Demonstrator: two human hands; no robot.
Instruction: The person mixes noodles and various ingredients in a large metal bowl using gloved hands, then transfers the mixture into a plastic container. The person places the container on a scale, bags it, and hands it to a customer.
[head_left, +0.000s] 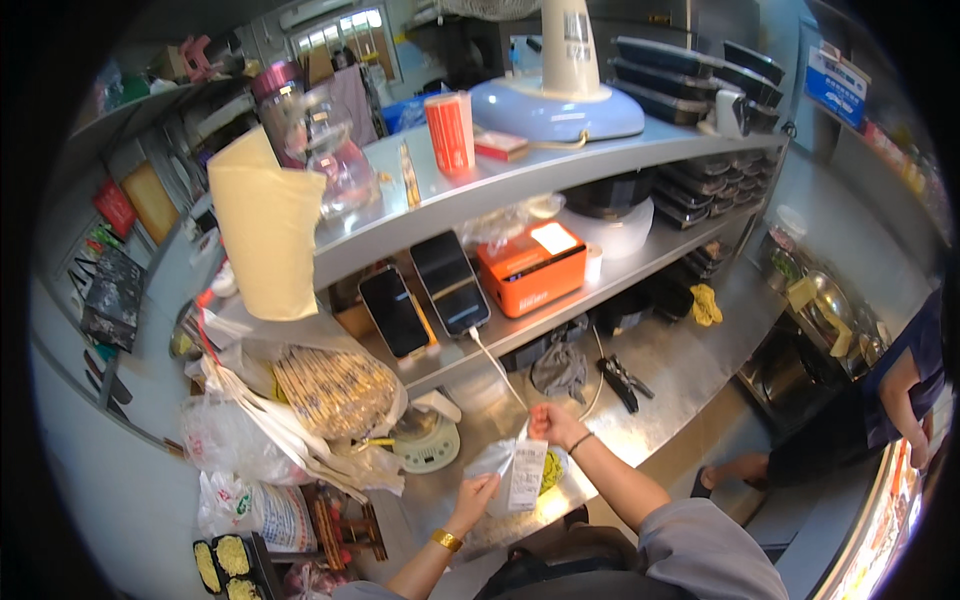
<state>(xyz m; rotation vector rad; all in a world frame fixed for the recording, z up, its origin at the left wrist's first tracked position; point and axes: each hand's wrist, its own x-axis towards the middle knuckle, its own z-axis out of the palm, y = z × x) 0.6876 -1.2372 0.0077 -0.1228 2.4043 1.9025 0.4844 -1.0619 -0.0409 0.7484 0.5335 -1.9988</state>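
Note:
A thin whitish plastic bag (489, 459) is in front of me over the steel counter. My left hand (477, 498) pinches the near-left side of this bag. Higher up, my right hand (553, 424) has its fingers closed on a twisted white end that appears to be the bag's top. A printed paper receipt (528, 474) hangs on the front of the bag, between my hands. Something yellow-green (552, 471) shows beside the receipt; I cannot tell whether it lies inside the bag or behind it.
A digital kitchen scale (427, 446) and bundled wrapped chopsticks (337, 386) are left of the bag. Black-handled pliers (626, 382) and a grey cloth (559, 371) lie beyond. An orange printer (532, 270) and a smartphone (450, 281) with a white cable occupy the shelf. Another person (847, 420) stands right.

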